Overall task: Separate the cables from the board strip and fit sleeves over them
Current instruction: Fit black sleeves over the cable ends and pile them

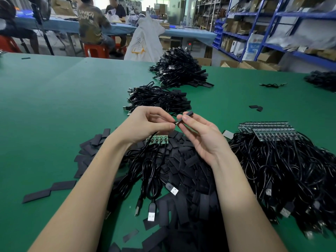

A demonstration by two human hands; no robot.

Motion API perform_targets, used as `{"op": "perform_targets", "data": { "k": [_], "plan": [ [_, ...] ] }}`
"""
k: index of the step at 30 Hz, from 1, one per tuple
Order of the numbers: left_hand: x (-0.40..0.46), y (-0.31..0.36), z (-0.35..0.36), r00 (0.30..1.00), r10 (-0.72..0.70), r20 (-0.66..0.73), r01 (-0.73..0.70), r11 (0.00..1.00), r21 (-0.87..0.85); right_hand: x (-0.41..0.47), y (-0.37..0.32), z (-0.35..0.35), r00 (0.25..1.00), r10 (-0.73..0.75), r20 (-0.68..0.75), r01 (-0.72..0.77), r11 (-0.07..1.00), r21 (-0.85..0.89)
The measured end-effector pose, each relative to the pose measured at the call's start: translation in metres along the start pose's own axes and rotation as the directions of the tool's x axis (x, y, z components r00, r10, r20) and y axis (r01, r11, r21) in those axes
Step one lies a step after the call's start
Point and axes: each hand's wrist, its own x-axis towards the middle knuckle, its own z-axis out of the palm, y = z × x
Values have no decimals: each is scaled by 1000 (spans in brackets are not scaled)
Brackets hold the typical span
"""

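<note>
Readable text in the workshop view

We could read only one piece of lettering with any confidence: pale capitals on the back of a camouflage-patterned shirt point(91, 22), worn by a person seated on a red stool at the far blue table, which spelled "UNKN" on one line and "OWN" beneath it. We also saw loose dark scribbled marks on the large white plastic bag point(145, 40) standing beyond the green table, and blue print on a white package point(253, 46) on the blue shelving, but both were too blurred for us to make out. A small red lit mark showed on a dark device point(189, 44) behind the bag; we could not read it.
</note>
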Motion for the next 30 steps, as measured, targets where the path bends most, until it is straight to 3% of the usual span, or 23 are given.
{"op": "perform_targets", "data": {
  "k": [15, 23, 30],
  "plan": [
    [0, -2, 8, 999, -7, -38, 3, 995, -103, -2, 0, 4, 1000, -16, 19, 16, 999, -44],
    [3, -3, 6, 999, 7, -50, -12, 996, -85, -3, 4, 14, 986, -168, -12, 164, 973, -162],
    [4, -5, 6, 995, 43, -87, -45, 999, -25, -2, 5, 16, 989, -146, -14, 144, 984, -103]
  ]
}}
